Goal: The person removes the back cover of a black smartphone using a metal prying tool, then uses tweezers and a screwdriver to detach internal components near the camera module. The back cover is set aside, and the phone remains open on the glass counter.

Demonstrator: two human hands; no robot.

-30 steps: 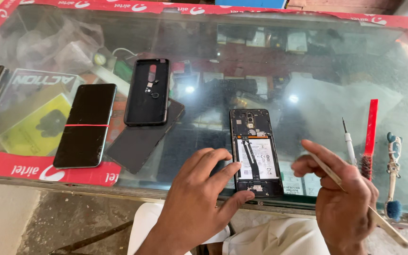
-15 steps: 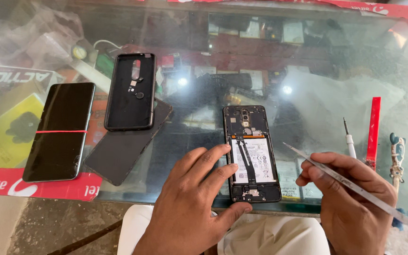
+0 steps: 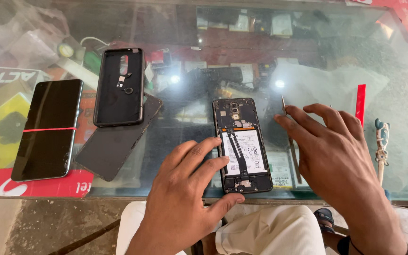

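- Leftmost, I see a dark phone with a red band across it (image 3: 48, 130) lying flat on the glass desk (image 3: 336, 56), and just beside it a black back cover (image 3: 119, 87) resting partly on a dark flat panel (image 3: 112, 146) — all of this well apart from my hands.
- Next, my left hand (image 3: 190, 189) lies palm down with fingers spread and holds nothing; its fingertips touch the left edge of the opened phone (image 3: 242, 144) and its thumb reaches toward the phone's bottom corner.
- That opened phone sits at the near edge of the desk, between my two hands, with its long axis running away from me — camera end far, charging end near. Its white battery (image 3: 242, 151) faces up.
- To the phone's right, a thin metal tool (image 3: 291, 141) lies nearly parallel to the phone, partly under my right hand's fingers.
- My right hand (image 3: 336, 151) hovers flat and open over that tool, fingers pointing left toward the phone; I cannot tell whether it touches the tool, and nothing is gripped.
- By my judgement the left hand is the nearer one to the phone — it is in contact, while the right stays just beside it.
- Farthest right, a red strip (image 3: 361, 104) and a small screwdriver (image 3: 381, 146) lie untouched.
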